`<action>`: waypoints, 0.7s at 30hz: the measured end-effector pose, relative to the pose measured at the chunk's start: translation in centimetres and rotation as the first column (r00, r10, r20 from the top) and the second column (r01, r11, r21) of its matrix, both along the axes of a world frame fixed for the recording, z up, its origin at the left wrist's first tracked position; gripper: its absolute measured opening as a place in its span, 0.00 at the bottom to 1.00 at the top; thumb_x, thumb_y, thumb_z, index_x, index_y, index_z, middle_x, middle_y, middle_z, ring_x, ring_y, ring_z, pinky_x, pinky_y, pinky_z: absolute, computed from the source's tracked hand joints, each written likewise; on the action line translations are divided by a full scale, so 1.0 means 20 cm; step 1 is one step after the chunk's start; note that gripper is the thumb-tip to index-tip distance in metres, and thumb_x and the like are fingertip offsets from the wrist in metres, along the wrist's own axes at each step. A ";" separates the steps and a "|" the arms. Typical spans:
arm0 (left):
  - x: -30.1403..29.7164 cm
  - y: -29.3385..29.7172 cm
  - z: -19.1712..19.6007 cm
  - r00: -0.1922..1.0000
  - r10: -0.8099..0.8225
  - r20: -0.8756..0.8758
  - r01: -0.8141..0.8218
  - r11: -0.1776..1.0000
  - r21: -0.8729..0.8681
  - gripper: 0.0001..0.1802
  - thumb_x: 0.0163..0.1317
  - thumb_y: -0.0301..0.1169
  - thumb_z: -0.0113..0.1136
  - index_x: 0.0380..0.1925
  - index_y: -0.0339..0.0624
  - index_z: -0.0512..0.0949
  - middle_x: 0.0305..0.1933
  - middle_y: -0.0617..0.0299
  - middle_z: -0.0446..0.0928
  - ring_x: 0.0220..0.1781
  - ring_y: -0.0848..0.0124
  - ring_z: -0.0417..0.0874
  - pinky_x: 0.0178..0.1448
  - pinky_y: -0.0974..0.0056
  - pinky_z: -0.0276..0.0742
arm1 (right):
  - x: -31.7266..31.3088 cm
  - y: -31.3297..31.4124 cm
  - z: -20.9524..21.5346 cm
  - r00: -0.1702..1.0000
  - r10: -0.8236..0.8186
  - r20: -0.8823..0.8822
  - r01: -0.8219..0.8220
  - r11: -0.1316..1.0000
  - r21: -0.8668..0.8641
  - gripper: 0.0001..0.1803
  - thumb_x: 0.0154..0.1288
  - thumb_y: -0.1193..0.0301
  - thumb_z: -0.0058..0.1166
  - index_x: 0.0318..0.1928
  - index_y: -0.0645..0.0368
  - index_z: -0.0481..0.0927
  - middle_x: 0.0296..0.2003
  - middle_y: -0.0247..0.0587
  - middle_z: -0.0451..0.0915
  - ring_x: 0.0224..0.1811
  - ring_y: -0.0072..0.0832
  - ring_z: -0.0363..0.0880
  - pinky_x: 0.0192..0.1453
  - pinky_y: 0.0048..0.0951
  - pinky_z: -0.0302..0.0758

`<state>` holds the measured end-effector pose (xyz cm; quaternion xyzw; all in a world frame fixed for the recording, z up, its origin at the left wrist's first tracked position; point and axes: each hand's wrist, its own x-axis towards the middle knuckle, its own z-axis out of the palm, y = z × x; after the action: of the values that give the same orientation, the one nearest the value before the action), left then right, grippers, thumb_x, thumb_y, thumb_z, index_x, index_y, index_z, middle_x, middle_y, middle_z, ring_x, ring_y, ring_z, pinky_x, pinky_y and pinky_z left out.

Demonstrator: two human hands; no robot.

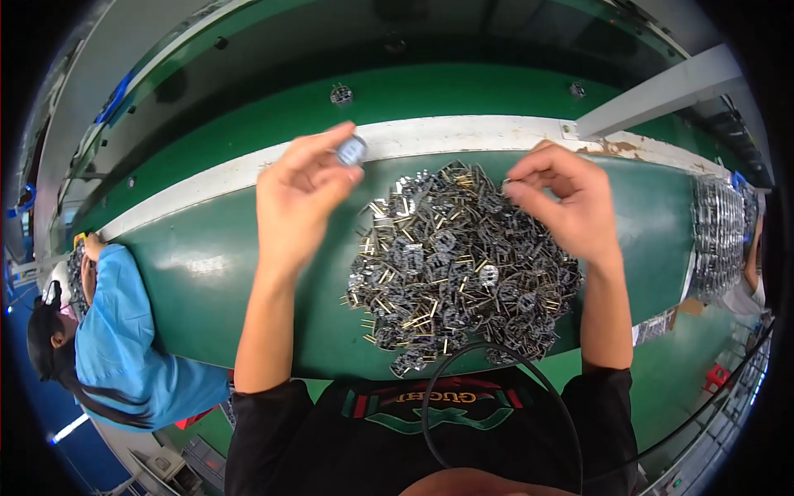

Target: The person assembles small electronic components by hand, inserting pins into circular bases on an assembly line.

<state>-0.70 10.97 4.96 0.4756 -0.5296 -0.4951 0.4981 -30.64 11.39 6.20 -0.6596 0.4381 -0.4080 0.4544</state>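
My left hand (pixel 298 198) is raised over the left side of the pile, near the white rail. Its thumb and fingers pinch a round, dark plug part (pixel 351 150) with a pale, shiny face, slightly smeared by motion. Before me on the green table lies a big heap of small black plug parts (pixel 463 264) with brass and silver pins. At the heap's far right edge, my right hand (pixel 571 194) has thumb and forefinger pinched together. A tiny dark bit shows at those fingertips, too small to name.
Beyond the white rail (pixel 463 132) runs a green conveyor belt (pixel 463 91), carrying a plug part (pixel 341 93) and another farther right. A grey metal post (pixel 662 91) slants at the right. Stacked clear trays (pixel 718 236) stand at the table's right end. A person in blue (pixel 124 331) works at the left.
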 end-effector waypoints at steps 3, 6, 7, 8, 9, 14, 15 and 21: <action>-0.14 0.14 0.02 0.992 -0.118 -0.054 0.119 0.993 0.025 0.25 0.54 0.09 0.63 0.55 0.29 0.79 0.49 0.58 0.76 0.44 0.74 0.82 0.49 0.72 0.80 | 0.12 0.05 0.00 0.987 0.092 0.135 -0.082 0.994 -0.078 0.07 0.59 0.81 0.65 0.38 0.65 0.83 0.35 0.38 0.84 0.33 0.20 0.82 0.36 0.22 0.78; -0.22 0.20 0.01 0.970 -0.227 -0.089 0.231 0.972 0.046 0.24 0.53 0.10 0.63 0.52 0.29 0.80 0.48 0.57 0.76 0.44 0.74 0.82 0.48 0.72 0.81 | 0.19 0.07 0.04 0.993 0.115 -0.017 -0.115 0.954 -0.277 0.08 0.56 0.83 0.66 0.37 0.64 0.82 0.35 0.39 0.81 0.32 0.26 0.80 0.33 0.24 0.76; -0.22 0.21 0.01 0.954 -0.273 -0.125 0.281 0.958 0.053 0.24 0.53 0.10 0.63 0.53 0.30 0.79 0.49 0.55 0.76 0.43 0.74 0.82 0.48 0.72 0.81 | 0.21 0.08 0.03 0.993 0.120 -0.020 -0.120 0.957 -0.265 0.08 0.56 0.83 0.66 0.37 0.64 0.82 0.35 0.39 0.81 0.32 0.26 0.80 0.33 0.24 0.76; -0.23 0.21 0.01 0.954 -0.272 -0.129 0.281 0.958 0.058 0.24 0.53 0.10 0.63 0.53 0.30 0.79 0.49 0.55 0.76 0.43 0.74 0.82 0.48 0.72 0.81 | 0.23 0.09 0.04 0.993 0.093 -0.073 -0.111 0.949 -0.294 0.08 0.56 0.83 0.65 0.37 0.63 0.82 0.35 0.39 0.79 0.32 0.27 0.79 0.32 0.25 0.75; -0.24 0.21 0.01 0.943 -0.291 -0.160 0.304 0.951 0.063 0.24 0.53 0.10 0.63 0.53 0.29 0.79 0.49 0.55 0.75 0.43 0.74 0.81 0.48 0.72 0.81 | 0.23 0.10 0.03 0.990 0.065 -0.125 -0.103 0.941 -0.323 0.08 0.56 0.84 0.65 0.36 0.63 0.82 0.35 0.39 0.78 0.31 0.29 0.79 0.32 0.26 0.75; -0.25 0.20 0.01 0.927 -0.325 -0.185 0.345 0.934 0.088 0.24 0.54 0.10 0.63 0.53 0.29 0.80 0.50 0.55 0.75 0.43 0.75 0.80 0.48 0.72 0.81 | 0.24 0.11 0.00 0.992 0.061 -0.109 -0.092 0.947 -0.306 0.10 0.56 0.84 0.64 0.38 0.63 0.80 0.34 0.40 0.76 0.31 0.30 0.78 0.31 0.27 0.75; -0.25 0.20 0.01 0.927 -0.327 -0.186 0.347 0.934 0.090 0.24 0.54 0.10 0.63 0.53 0.29 0.80 0.50 0.55 0.75 0.43 0.75 0.80 0.48 0.72 0.81 | 0.24 0.12 -0.01 0.994 0.065 -0.088 -0.088 0.953 -0.288 0.10 0.56 0.84 0.64 0.39 0.63 0.80 0.34 0.41 0.76 0.31 0.30 0.78 0.31 0.27 0.75; -0.24 0.20 0.01 0.922 -0.323 -0.213 0.349 0.932 0.097 0.25 0.53 0.09 0.64 0.53 0.29 0.80 0.49 0.56 0.76 0.41 0.76 0.80 0.46 0.73 0.81 | 0.27 0.14 -0.03 0.999 0.004 -0.051 -0.022 0.933 -0.359 0.10 0.57 0.84 0.63 0.38 0.62 0.79 0.32 0.41 0.76 0.28 0.30 0.78 0.29 0.27 0.74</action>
<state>-5.49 15.01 5.25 0.3592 -0.5183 -0.6514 0.4220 -25.34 14.25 5.55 -0.7442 0.3629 -0.4620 0.3179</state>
